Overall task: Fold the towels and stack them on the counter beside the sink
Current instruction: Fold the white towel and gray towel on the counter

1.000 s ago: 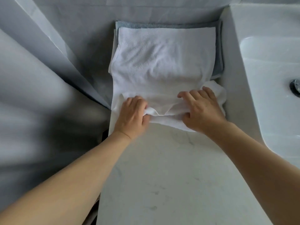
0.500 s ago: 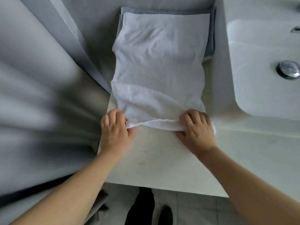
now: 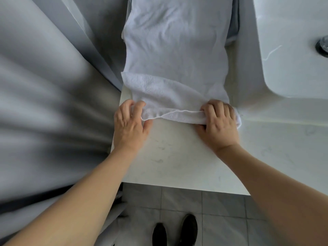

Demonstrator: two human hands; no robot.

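Pale speckled stone counter beside a glossy sink carries a nubby white towel, its near corners pinched by curled left hand and right hand.

The towel lies flat on the counter, and its far part rests on top of another folded towel that peeks out at the right side. The left hand holds the near left corner of the towel and the right hand holds the near right corner, with the near edge stretched between the 2 hands. The sink is to the right of the towel, a wall is to the left, and 2 shoes stand on the floor below the near edge of the counter.
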